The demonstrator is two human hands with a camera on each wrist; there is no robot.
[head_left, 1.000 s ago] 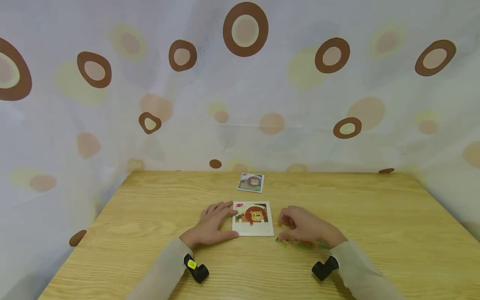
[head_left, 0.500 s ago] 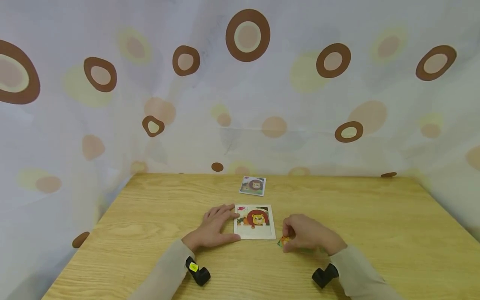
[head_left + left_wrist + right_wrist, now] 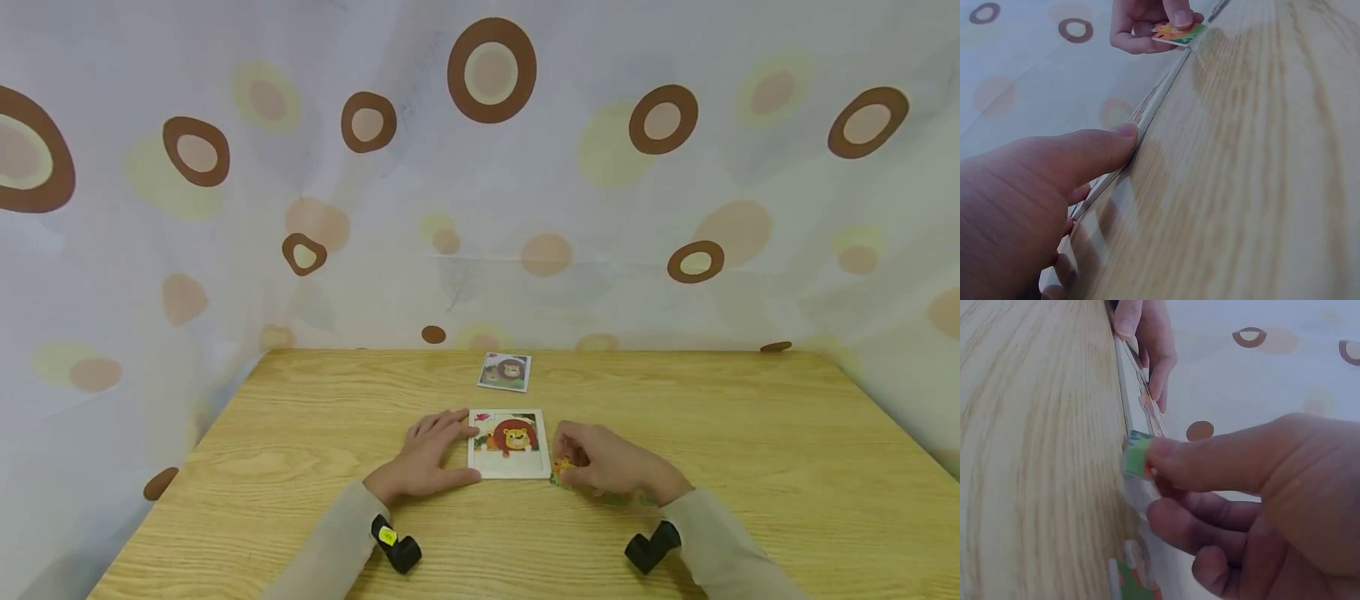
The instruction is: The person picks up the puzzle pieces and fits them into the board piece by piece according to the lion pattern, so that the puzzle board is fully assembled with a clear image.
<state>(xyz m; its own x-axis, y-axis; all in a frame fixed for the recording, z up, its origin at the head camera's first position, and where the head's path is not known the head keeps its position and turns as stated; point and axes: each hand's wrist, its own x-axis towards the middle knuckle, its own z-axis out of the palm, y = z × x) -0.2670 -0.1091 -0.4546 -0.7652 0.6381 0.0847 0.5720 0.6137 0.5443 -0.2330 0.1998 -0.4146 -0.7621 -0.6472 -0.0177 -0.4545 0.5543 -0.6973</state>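
Observation:
A white-framed jigsaw board [image 3: 489,467] lies on the table with its upper part showing a lion and its lower part blank white. My left hand [image 3: 426,458] rests at the board's left side, fingers spread, the thumb touching its near edge. Just right of the board, my right hand [image 3: 611,460] pinches a green and orange puzzle piece [image 3: 560,477] between thumb and forefinger. That piece [image 3: 1137,456] appears lifted off the table in the right wrist view, its green corner nearest the board. More loose pieces [image 3: 617,500] lie under the right hand, partly hidden by it.
A small picture card [image 3: 505,372] with the same lion scene lies behind the board. The wooden table [image 3: 300,417] ends at a white patterned cloth [image 3: 480,292] hung at the back and sides. Each wrist carries a black camera.
My right hand has picked up a puzzle piece from the table right of the board and brought it up and left toward the board. My left hand stays at the board.

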